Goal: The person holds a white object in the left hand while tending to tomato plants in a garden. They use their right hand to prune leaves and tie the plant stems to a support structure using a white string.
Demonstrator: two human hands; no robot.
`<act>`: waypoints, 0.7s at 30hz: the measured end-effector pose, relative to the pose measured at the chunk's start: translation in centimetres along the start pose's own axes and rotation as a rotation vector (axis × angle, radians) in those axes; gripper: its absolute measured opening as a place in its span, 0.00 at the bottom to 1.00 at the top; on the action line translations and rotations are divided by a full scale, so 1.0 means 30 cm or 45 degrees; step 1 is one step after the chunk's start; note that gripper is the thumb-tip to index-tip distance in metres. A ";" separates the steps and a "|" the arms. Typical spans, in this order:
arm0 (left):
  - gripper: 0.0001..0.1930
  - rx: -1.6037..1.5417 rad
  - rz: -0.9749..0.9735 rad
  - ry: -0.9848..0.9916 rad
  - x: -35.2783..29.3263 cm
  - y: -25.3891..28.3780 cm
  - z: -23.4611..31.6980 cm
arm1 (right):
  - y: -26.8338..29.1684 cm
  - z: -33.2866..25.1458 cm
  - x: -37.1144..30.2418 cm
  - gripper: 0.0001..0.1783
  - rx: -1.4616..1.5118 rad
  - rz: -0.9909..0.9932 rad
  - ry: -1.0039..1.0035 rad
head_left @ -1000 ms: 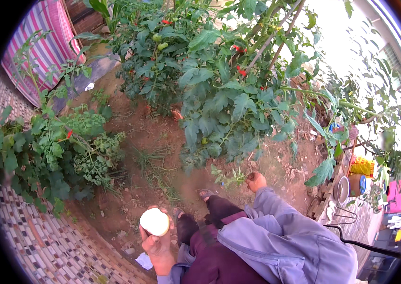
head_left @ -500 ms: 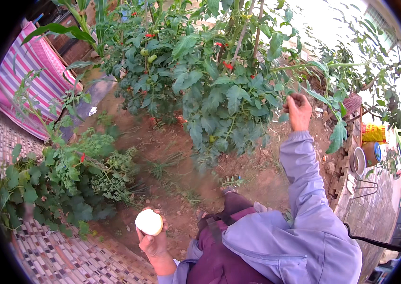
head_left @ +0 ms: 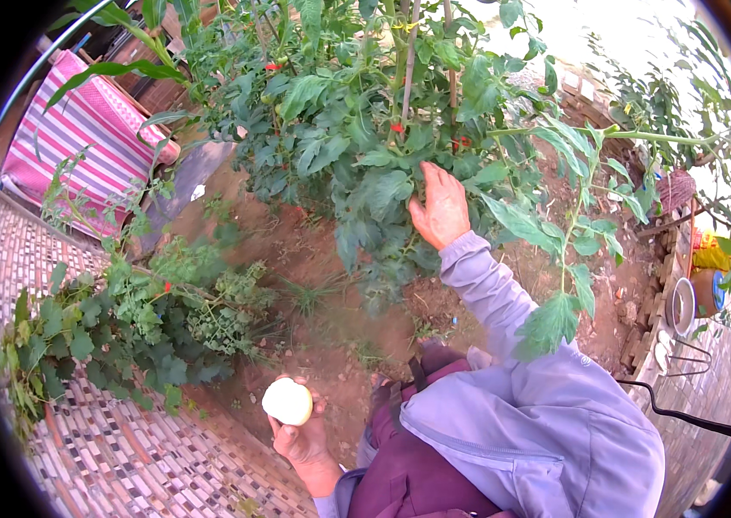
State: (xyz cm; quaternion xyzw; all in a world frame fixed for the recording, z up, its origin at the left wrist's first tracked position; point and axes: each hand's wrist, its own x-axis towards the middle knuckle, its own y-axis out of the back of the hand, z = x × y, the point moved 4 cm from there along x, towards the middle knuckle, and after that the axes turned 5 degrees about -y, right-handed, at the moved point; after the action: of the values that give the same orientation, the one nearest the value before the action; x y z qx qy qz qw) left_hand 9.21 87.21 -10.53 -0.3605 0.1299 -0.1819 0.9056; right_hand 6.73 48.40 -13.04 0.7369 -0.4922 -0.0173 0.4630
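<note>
At the lower middle, my left hand [head_left: 303, 442] is wrapped round a pale, nearly white round thing [head_left: 287, 402]; its kind is not plain. My right hand [head_left: 443, 207] reaches forward against the leaves of a bushy tomato plant [head_left: 314, 155]. Its fingers are stretched out, with the fingertips partly among the foliage, and no held thing shows in it. Thin wooden stakes [head_left: 410, 69] stand among the stems. Small red bits [head_left: 397, 127] show near the stakes. A long leafy branch [head_left: 624, 135] sticks out to the right, and its drooping leaves cover part of my right sleeve.
Low leafy plants [head_left: 141, 328] grow at the left beside a mosaic-tiled strip [head_left: 141, 440]. Behind them hangs a pink striped cloth [head_left: 81, 147]. Brown soil [head_left: 314, 337] lies between the plants. A pale basin [head_left: 681, 306] and a yellow bag [head_left: 711, 252] are at the right.
My right hand has moved left from beside the side branch to the tomato leaves, and its curled fingers have straightened. My left hand still holds the pale round thing. The view has shifted slightly.
</note>
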 end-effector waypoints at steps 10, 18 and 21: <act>0.44 -0.018 0.123 -0.002 -0.023 0.052 0.002 | 0.087 0.059 0.020 0.31 0.289 0.047 -0.207; 0.43 -0.051 0.101 -0.007 0.044 0.093 0.048 | 0.387 0.447 0.173 0.23 1.092 0.580 -0.646; 0.43 -0.033 0.064 -0.007 0.065 0.100 0.047 | 0.403 0.418 0.252 0.21 1.150 0.534 -0.587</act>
State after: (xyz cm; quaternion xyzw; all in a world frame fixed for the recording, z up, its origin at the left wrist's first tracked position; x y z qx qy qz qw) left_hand 12.19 89.26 -11.84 -0.3694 0.1386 -0.1564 0.9055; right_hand -4.01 33.39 -8.48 0.7256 -0.6757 0.1274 -0.0256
